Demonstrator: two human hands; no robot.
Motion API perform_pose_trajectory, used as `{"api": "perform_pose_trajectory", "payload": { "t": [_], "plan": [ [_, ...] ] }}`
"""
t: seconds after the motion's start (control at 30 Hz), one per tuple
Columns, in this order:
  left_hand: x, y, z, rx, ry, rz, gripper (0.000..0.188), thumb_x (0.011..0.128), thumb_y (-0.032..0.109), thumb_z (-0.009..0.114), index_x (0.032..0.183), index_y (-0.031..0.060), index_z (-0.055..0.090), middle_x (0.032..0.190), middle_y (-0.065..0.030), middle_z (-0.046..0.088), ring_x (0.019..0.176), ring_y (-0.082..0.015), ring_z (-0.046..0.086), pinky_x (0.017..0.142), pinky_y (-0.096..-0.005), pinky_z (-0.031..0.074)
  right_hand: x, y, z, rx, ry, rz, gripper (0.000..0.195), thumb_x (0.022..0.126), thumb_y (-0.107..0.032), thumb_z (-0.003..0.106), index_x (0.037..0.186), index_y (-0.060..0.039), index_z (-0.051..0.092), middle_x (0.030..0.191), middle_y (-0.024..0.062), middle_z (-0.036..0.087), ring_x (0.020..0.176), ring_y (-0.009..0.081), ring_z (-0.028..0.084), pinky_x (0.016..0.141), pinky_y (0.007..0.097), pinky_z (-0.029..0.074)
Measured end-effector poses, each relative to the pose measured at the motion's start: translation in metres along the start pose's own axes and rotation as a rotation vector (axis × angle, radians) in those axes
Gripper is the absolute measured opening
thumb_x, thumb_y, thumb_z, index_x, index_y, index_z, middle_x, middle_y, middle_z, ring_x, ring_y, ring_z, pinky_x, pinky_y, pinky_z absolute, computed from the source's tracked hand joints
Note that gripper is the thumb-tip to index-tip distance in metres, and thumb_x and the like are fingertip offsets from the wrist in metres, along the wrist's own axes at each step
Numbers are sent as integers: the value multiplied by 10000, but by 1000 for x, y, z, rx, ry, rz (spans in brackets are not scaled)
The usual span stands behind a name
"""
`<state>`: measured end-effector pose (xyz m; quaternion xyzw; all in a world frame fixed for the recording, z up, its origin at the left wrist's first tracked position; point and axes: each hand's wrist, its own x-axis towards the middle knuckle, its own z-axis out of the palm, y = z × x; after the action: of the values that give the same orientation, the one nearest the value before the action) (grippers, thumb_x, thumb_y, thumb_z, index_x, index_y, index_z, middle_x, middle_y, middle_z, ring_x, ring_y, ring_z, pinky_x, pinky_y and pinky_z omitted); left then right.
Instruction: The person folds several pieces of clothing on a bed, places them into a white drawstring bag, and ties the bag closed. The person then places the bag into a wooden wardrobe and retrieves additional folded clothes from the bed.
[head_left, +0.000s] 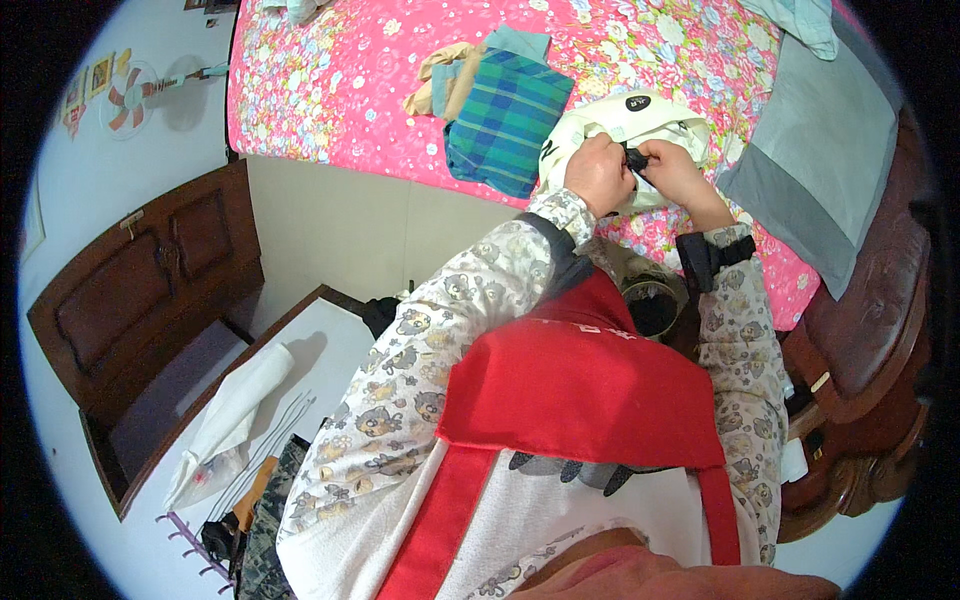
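Observation:
My left hand (600, 176) and my right hand (675, 174) meet over a cream-white cloth item (637, 118) with black lettering, perhaps a bag or garment, spread on the bed. Between them is a small black item (636, 159), pinched in the right fingers and also gripped by the curled left fingers. Its exact kind is hard to tell. Just left of the cream cloth lies a folded blue-green plaid cloth (510, 112), on top of beige and grey-blue folded fabric (454, 71).
A pink floral sheet (352, 90) covers the bed. A grey pillow (817, 150) lies at the right, beside a dark wooden headboard (870, 330). Under my arms is a round container (651, 304) with dark contents. A wooden door panel (150, 262) and wall fan (131, 97) are at left.

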<state>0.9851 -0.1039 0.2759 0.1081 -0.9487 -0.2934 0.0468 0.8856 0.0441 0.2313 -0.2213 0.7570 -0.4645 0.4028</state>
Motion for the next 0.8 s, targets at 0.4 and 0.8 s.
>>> {"api": "perform_pose_trajectory", "payload": {
  "t": [0.4,0.8],
  "plan": [
    [1,-2,-1,107,-372,-377,293,744,262,653,833,-5,733,851,-240,692,843,-403,679,799,-485,545,-3,-21,7,-479,218,-278,132,846,-33,516,929,-10,616,863,231,649,864,441,626,738,508,484],
    [-93,-96,-131,-353,-138,-504,224,933,208,641,988,-7,676,874,-101,679,788,-150,627,721,-323,518,-9,-41,40,-829,311,-261,442,720,-420,777,856,-13,669,887,184,650,870,381,634,782,485,506]
  ]
}}
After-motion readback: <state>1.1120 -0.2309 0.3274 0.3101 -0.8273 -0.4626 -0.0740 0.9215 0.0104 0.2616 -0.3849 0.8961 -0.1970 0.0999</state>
